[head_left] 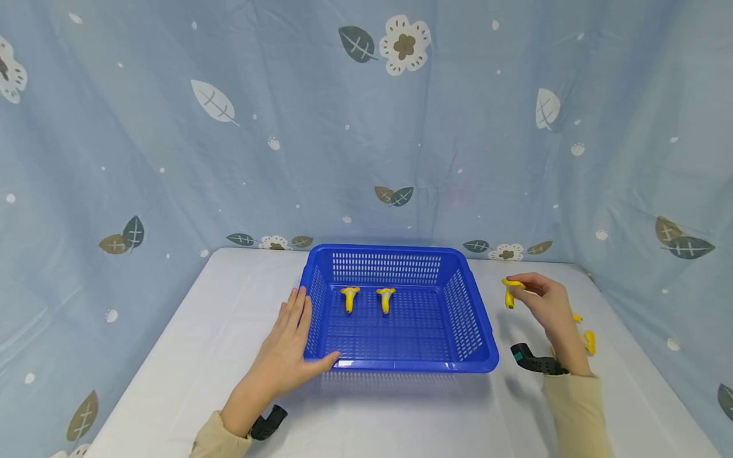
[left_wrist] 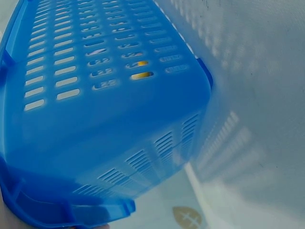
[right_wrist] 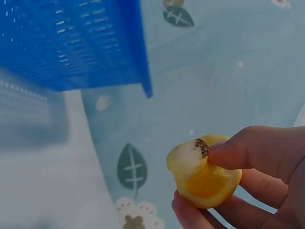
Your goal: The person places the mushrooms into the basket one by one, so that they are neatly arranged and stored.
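My right hand (head_left: 544, 302) pinches a yellow mushroom (head_left: 509, 294) between thumb and fingers, above the table to the right of a blue plastic basket (head_left: 412, 366). In the right wrist view the mushroom (right_wrist: 190, 162) shows a pale stem with a dark speckled end and a smooth yellow cap. Two more yellow mushrooms, one (head_left: 349, 299) and another (head_left: 385, 300), lie side by side on the basket's floor toward the left. My left hand (head_left: 283, 353) rests against the basket's left rim with straight fingers, its thumb along the near rim.
Several yellow pieces (head_left: 590, 342) lie on the table at the right, partly hidden behind my right wrist. A white cloth (head_left: 246, 286) covers the table. Behind and at both sides hangs a blue curtain (head_left: 321, 159) with leaf and flower prints.
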{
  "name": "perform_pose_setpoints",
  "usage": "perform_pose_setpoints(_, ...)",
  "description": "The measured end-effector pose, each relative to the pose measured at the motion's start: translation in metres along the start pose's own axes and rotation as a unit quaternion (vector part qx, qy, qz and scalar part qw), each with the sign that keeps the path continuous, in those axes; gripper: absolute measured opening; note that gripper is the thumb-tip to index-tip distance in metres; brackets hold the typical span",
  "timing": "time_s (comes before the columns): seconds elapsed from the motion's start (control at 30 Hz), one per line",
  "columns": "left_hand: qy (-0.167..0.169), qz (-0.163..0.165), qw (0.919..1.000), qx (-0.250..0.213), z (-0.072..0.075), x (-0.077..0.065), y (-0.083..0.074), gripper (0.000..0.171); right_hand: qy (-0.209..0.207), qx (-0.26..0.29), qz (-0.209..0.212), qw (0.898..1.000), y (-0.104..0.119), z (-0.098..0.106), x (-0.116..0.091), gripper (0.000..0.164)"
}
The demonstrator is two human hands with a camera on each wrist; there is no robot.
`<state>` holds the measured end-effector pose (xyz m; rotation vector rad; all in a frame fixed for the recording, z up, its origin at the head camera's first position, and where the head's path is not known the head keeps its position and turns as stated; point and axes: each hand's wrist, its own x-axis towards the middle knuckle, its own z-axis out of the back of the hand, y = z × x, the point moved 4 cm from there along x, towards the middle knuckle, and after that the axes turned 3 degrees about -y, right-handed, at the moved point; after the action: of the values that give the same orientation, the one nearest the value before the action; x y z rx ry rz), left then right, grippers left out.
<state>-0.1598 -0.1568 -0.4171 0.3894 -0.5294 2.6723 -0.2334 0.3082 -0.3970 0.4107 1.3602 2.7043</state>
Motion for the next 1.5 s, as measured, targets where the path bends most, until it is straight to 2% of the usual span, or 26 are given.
perform_pose_setpoints(0.2, 0.006, 0.006, 1.0, 0.002, 0.001, 0.0, 0.001, 0.114, 0.01, -0.028, 0.053, 0.998, 0.026, 0.003, 0.004, 0.029)
perform_pose_setpoints(0.37, 0.007, 0.006, 1.0, 0.003, 0.002, 0.001, 0.001, 0.114, 0.022, -0.029, 0.077, 0.996, 0.048, 0.004, 0.006, 0.027)
perform_pose_setpoints(0.63, 0.008, 0.007, 0.9999, -0.001, 0.002, 0.002, 0.0, 0.114, 0.079, 0.022, 0.063, 0.995, 0.079, 0.001, 0.013, 0.029)
perform_pose_setpoints(0.8, 0.011, 0.008, 0.9999, 0.0, 0.003, 0.003, 0.001, 0.114, 0.094, 0.045, 0.062, 0.993, 0.095, -0.004, 0.017, 0.029)
perform_pose_setpoints(1.17, 0.01, 0.005, 0.9999, -0.008, 0.005, 0.004, 0.001, 0.114, 0.113, 0.091, 0.054, 0.988, 0.12, -0.029, 0.033, 0.03)
perform_pose_setpoints(1.33, 0.011, 0.006, 0.9999, -0.011, 0.005, 0.004, 0.001, 0.114, 0.119, 0.118, 0.062, 0.984, 0.123, -0.049, 0.045, 0.031)
perform_pose_setpoints(1.5, 0.013, 0.009, 0.9998, -0.013, 0.006, 0.004, 0.001, 0.113, 0.128, 0.157, 0.052, 0.978, 0.12, -0.069, 0.054, 0.03)
